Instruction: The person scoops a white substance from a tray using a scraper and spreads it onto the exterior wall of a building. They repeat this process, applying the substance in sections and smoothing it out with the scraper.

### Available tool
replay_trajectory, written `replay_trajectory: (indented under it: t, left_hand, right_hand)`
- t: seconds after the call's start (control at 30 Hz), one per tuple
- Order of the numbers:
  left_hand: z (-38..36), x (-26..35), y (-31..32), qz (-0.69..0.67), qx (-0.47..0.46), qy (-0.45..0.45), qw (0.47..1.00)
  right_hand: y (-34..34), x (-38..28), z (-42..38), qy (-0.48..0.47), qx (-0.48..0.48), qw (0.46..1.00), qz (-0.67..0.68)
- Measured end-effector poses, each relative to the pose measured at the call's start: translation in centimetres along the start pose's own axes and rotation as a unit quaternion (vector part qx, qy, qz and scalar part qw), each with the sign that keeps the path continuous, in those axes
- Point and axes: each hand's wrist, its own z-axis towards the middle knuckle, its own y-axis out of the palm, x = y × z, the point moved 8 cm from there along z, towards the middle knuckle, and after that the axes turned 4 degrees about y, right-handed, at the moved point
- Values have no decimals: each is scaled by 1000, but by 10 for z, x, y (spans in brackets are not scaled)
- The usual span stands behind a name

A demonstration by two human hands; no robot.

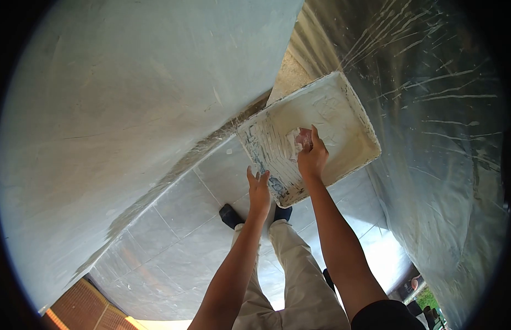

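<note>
A large paint tray [370,120] with a ribbed slope holds pale, creamy paint. My right hand [313,157] is over the tray, its fingers closed on a small reddish scraper [304,137] smeared with white, which rests at the ribbed part. At the tray's lower left edge is my left hand [259,192], its fingers apart and holding nothing; whether it touches the rim is hard to tell.
A pale grey wall [140,71] fills the left. On the right hangs plastic sheeting [448,143] with white splashes. Below lies a tiled floor [178,220], with my dark-shod feet [231,215] under the tray's near edge.
</note>
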Motion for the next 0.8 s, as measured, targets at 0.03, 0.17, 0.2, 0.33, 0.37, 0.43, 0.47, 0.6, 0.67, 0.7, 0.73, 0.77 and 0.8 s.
replay_trajectory:
  t: [0.03, 0.17, 0.2, 0.33, 0.37, 0.43, 0.47, 0.6, 0.67, 0.7, 0.73, 0.77, 0.8]
  left_hand:
    - [2, -3, -3, 0, 3, -1, 1000]
    - [2, -9, -7, 26, 2, 4, 1000]
    - [1, -8, -6, 17, 0, 6, 1000]
    - [-1, 9, -7, 60, 9, 46, 997]
    - [-1, 16, -8, 76, 11, 61, 995]
    - [-7, 27, -10, 89, 20, 84, 992]
    - [-9, 33, -12, 114, 30, 103, 988]
    - [-28, 80, -4, 198, 38, 174, 964]
    - [-39, 110, 3, 210, 39, 229, 950]
    - [-46, 130, 9, 223, 43, 269, 936]
    - [-54, 151, 16, 217, 41, 291, 931]
    - [-65, 173, 24, 255, 46, 335, 906]
    - [-78, 198, 34, 291, 53, 377, 878]
  right_hand:
    - [4, -1, 0, 7, -1, 1000, -16]
    - [20, -10, -2, 4, 2, 1000, -2]
    - [23, -10, -1, 2, 2, 1000, 0]
    - [31, -5, 3, 37, -15, 999, 16]
    - [29, -4, 2, 49, -27, 998, 36]
    - [25, -6, 3, 121, -59, 986, 99]
    - [26, -3, 0, 201, -90, 962, 159]
    - [0, -25, 10, 195, -54, 913, 354]
    - [-20, -56, 14, 254, -118, 859, 430]
    - [-35, -73, 19, 236, -115, 859, 441]
    - [-47, -89, 23, 240, -118, 833, 484]
    - [-57, -104, 26, 246, -122, 805, 526]
    - [-70, -120, 32, 227, -123, 803, 538]
